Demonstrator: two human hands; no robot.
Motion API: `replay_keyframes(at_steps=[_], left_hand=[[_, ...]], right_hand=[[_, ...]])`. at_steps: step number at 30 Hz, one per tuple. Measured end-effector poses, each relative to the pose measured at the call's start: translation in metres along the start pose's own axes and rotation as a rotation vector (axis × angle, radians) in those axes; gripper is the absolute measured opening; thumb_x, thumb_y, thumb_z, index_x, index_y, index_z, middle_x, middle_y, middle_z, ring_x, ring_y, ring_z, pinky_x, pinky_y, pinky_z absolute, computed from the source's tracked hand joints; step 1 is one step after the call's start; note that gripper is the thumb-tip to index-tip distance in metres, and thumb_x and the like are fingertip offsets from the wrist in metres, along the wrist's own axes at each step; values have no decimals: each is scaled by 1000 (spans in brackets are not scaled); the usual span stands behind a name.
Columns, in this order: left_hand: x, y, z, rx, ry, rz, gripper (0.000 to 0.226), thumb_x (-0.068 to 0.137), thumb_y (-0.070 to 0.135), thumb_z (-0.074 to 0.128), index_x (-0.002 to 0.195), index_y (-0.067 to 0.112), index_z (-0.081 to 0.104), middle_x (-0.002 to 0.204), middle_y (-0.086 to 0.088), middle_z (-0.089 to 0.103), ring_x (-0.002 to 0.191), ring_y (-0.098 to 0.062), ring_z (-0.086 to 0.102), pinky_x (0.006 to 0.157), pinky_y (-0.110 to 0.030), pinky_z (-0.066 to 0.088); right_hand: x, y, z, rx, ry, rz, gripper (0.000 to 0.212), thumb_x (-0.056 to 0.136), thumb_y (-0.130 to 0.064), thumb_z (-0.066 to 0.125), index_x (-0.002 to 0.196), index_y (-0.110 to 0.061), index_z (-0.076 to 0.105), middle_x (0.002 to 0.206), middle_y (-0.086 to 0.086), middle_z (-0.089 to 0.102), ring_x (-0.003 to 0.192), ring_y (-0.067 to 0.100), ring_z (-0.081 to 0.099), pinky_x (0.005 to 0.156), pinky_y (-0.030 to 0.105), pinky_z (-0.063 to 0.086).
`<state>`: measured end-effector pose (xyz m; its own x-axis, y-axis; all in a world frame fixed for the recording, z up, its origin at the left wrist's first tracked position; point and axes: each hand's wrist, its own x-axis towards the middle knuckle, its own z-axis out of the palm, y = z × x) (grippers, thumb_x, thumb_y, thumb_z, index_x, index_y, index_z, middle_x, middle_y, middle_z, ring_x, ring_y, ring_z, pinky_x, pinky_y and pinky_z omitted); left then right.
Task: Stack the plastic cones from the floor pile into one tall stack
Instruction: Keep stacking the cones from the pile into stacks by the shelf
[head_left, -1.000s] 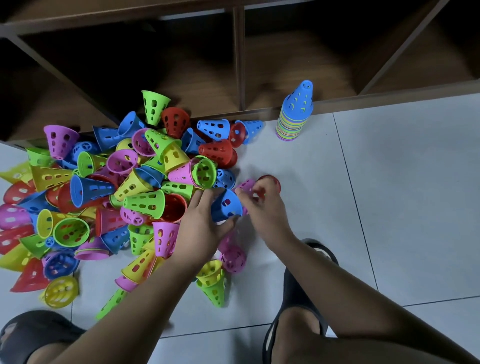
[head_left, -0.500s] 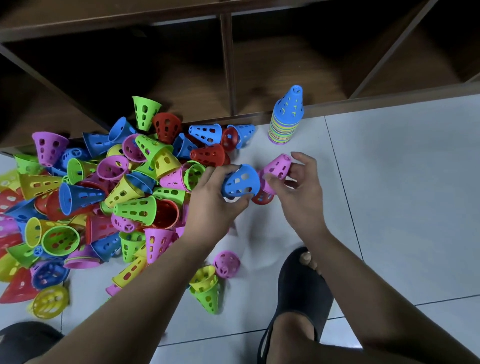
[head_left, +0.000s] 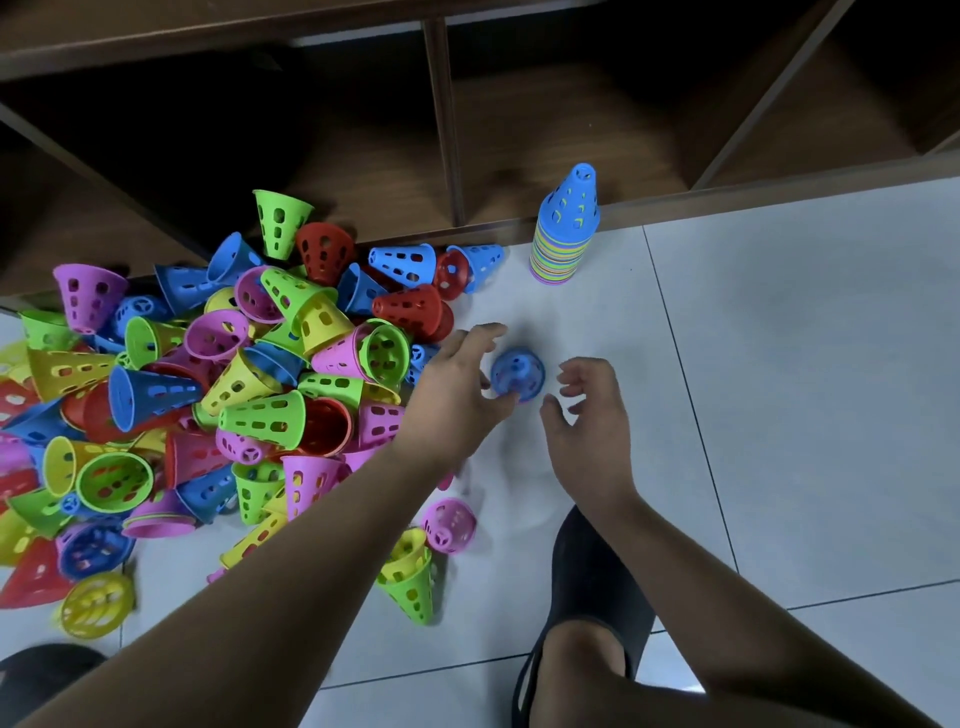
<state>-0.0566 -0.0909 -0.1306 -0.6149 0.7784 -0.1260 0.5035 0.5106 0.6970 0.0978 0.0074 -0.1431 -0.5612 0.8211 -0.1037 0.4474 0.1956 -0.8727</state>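
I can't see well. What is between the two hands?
A blue cone, on the floor between the left hand and right hand, in the head view.

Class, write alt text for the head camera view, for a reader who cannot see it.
A person's left hand and right hand hover open on either side of a blurred blue cone, its tip toward the camera. A jumbled pile of coloured cones lies on the white tiled floor to the left, and a tall stack stands by a wooden shelf.

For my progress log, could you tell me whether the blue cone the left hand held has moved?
Yes: the blue cone moved right, away from the pile and nearer the tall stack, onto the floor.
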Motion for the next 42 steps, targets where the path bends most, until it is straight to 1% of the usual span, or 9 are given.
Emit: replay_keyframes(at_steps=[2, 6, 10, 15, 23, 31, 34, 39, 42], left_hand=[[-10, -8, -6, 18, 7, 1, 71, 82, 24, 88, 145, 27, 56, 131, 8, 61, 79, 1, 60, 70, -6, 43], [-39, -29, -19, 62, 15, -53, 53, 84, 28, 87, 132, 23, 65, 122, 8, 63, 84, -6, 61, 76, -32, 57], [-72, -49, -25, 119, -61, -100, 47, 83, 30, 86, 126, 25, 68, 123, 3, 65, 101, -15, 67, 82, -35, 58], [-105, -60, -21, 206, -145, -77, 44, 83, 33, 85, 123, 26, 71, 122, 2, 67, 103, -20, 67, 78, -36, 58], [-117, -81, -14, 322, -200, -90, 51, 85, 44, 82, 129, 23, 68, 122, 2, 68, 110, -24, 62, 82, -43, 58], [-112, -90, -10, 364, -237, -102, 67, 88, 50, 78, 145, 24, 57, 141, 0, 64, 125, -27, 62, 101, -46, 54], [-111, -90, -8, 366, -221, -116, 67, 92, 59, 71, 146, 22, 56, 141, 0, 63, 123, -25, 63, 100, -43, 55], [-106, -79, -15, 118, -155, -170, 79, 90, 76, 55, 148, 24, 50, 141, 2, 60, 117, -17, 65, 96, -37, 59], [-98, -61, -22, -51, -60, -186, 61, 94, 70, 61, 138, 27, 52, 131, 7, 60, 111, -9, 63, 88, -27, 54]], right_hand=[[-15, 2, 3, -35, -39, -10, 34, 90, -10, 72, 114, -26, 53, 110, -8, 58, 99, 13, 60, 80, 22, 48], [-51, 5, 12, -136, -324, -195, 18, 92, -26, 73, 103, -25, 58, 101, -12, 55, 95, 10, 58, 82, 32, 51], [-81, 9, 20, -217, -639, -352, 32, 91, -49, 70, 113, -28, 62, 108, -14, 51, 103, 9, 58, 86, 30, 51], [-96, 26, 31, -339, -747, -511, 41, 85, -43, 75, 120, -26, 63, 113, -7, 51, 102, 16, 58, 83, 28, 48], [-94, 36, 44, -431, -768, -533, 28, 96, -45, 62, 121, -32, 63, 118, -9, 51, 107, 16, 54, 82, 32, 46], [-85, 33, 44, -471, -769, -514, 33, 97, -54, 60, 123, -35, 62, 121, -11, 51, 111, 16, 52, 85, 27, 37], [-78, 27, 38, -417, -754, -466, 37, 97, -58, 60, 125, -34, 63, 124, -13, 51, 114, 13, 52, 90, 32, 47], [-53, 13, 20, -234, -636, -350, 30, 95, -45, 70, 118, -27, 65, 120, -13, 52, 116, 10, 52, 98, 33, 49], [-33, 2, 8, -172, -525, -305, 23, 94, -38, 73, 113, -27, 65, 115, -12, 53, 110, 12, 56, 94, 36, 50]])
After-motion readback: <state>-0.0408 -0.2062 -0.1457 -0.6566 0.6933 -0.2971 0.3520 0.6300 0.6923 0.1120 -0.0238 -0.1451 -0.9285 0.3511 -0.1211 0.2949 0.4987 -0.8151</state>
